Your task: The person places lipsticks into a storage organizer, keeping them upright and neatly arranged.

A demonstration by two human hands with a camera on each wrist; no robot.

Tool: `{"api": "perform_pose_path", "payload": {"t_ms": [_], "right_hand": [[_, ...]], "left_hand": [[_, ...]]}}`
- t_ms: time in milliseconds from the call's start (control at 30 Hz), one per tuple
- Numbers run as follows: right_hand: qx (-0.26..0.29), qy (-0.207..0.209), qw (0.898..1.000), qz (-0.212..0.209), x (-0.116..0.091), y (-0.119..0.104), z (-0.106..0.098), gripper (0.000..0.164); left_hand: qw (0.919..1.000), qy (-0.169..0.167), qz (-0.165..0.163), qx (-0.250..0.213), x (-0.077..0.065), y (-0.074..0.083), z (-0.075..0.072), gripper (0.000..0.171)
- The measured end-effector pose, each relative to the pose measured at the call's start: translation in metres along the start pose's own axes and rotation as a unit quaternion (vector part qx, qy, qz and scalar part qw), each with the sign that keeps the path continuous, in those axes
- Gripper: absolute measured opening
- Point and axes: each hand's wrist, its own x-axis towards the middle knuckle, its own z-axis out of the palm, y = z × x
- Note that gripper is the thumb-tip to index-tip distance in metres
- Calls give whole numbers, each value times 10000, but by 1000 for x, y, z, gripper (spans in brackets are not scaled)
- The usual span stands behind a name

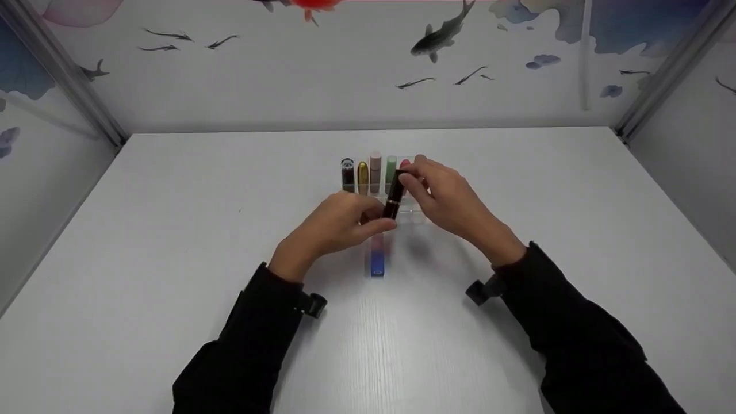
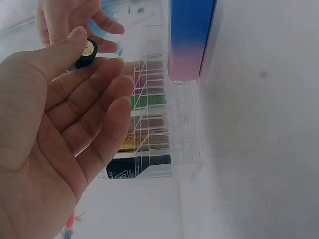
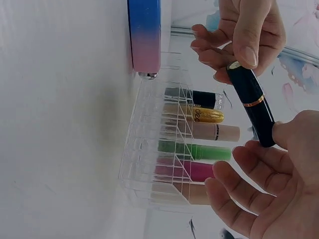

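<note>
A black lipstick tube with a thin gold band slants between the two hands, above a clear plastic organizer. My left hand pinches its lower end between thumb and index finger, the other fingers loosely bent. At the upper end, the thumb and index finger of my right hand pinch the tube. From the left wrist, the round label on its end shows beside the thumb. The organizer holds several upright tubes, among them a gold one, a green one and a pink one.
A blue and pink box lies on the white table just in front of the organizer, partly under the left hand. Panels with painted fish enclose the table at the back and sides.
</note>
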Motion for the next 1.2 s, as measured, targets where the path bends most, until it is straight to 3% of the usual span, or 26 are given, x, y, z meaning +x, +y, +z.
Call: {"api": "perform_pose_path", "payload": {"t_ms": [333,533,867,1200], "right_hand": [[161,-143,9995,224,-2,-2,1,39],[633,-307,9969,348,-3,-3,2,37],[1785,-671,9770,956,0,-3,3,39],[2144,-665,9682,1106,0,-3,3,36]], "left_hand": [[9980,-472,-87,-402,1,1,3,29],[9962,-684,-114,-519,1,0,5,29],[9957,-743,-39,-560,1,1,7,31],[9945,-784,-152,-679,2,1,7,32]]}}
